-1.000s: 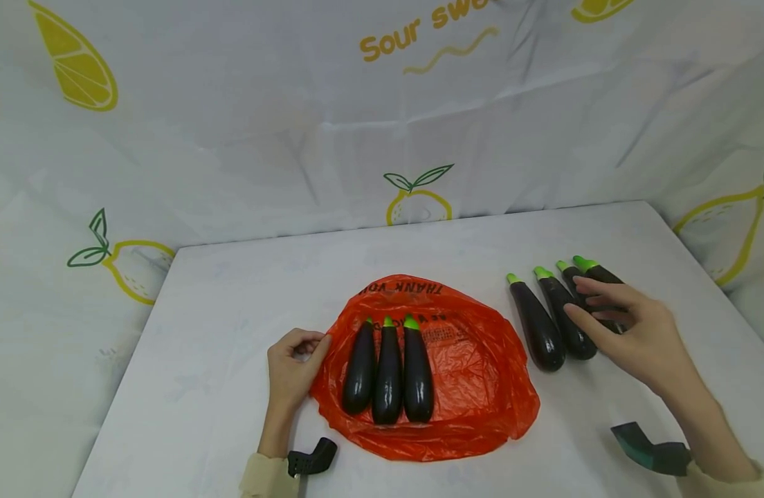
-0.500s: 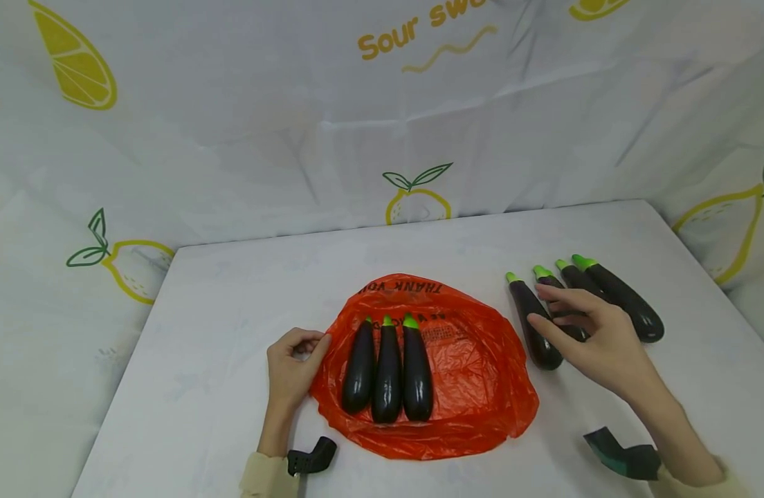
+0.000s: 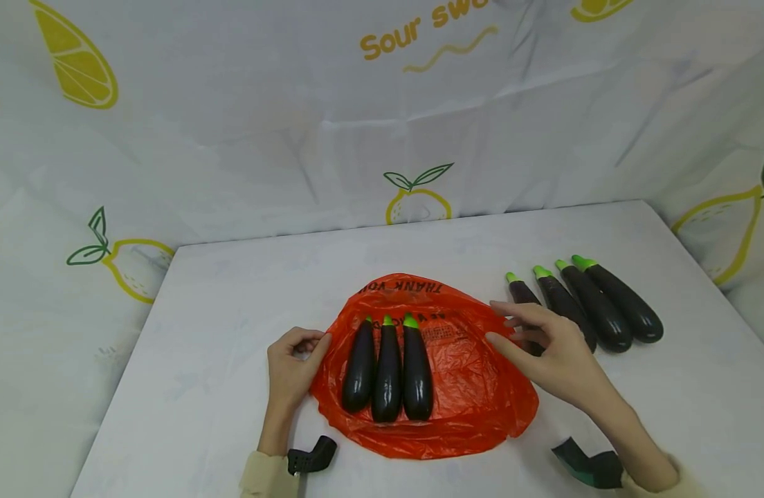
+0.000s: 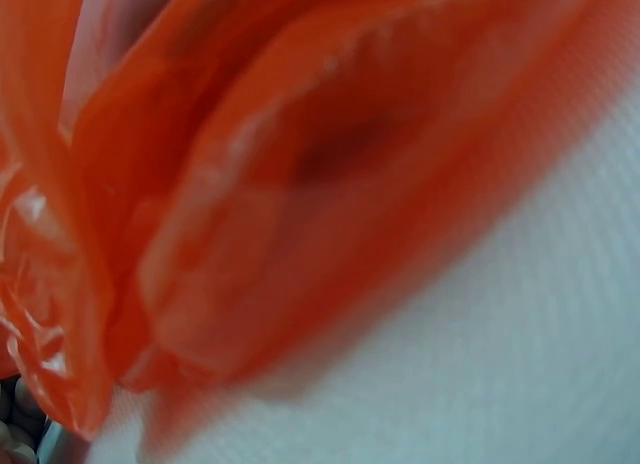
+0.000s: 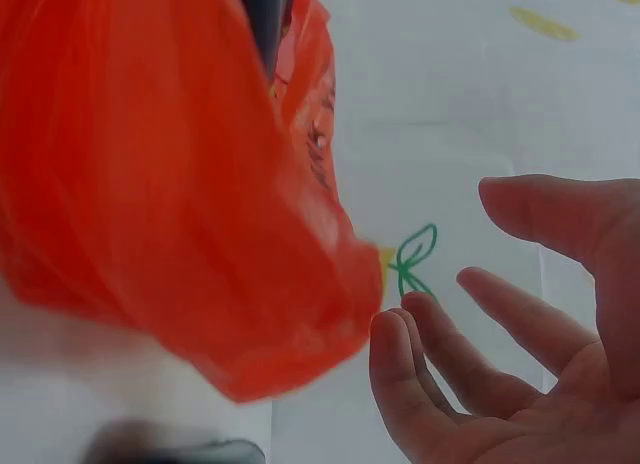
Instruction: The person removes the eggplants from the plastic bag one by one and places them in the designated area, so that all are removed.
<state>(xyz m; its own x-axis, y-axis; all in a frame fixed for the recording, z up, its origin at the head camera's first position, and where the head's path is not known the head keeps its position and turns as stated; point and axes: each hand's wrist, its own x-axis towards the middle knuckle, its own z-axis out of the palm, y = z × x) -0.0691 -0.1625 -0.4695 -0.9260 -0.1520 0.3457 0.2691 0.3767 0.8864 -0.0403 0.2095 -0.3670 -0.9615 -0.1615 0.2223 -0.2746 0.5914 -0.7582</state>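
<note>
A red plastic bag [image 3: 472, 380] lies spread with its mouth up, and three eggplants [image 3: 388, 373] with green stem ends sit side by side in its left half. At its left rim my left hand [image 3: 291, 370] pinches the plastic between thumb and fingers. The left wrist view has only the bag's folds [image 4: 290, 214] and white tabletop; the fingers are out of sight. My right hand [image 3: 559, 356] hovers by the bag's right rim, holding nothing. Its fingers are spread and slightly bent beside the bag [image 5: 180, 204] in the right wrist view.
Several more eggplants [image 3: 596, 304] lie in a slanted row right of the bag, the nearest partly covered by my right hand. The white table [image 3: 201, 360] ends at a lemon-print cloth [image 3: 251, 138] behind. Black wrist mounts [image 3: 312, 456] stick out near both forearms.
My right hand has moved left from above the loose eggplants to the bag's right rim, uncovering the eggplants farther right. The left hand, bag and eggplants have stayed put.
</note>
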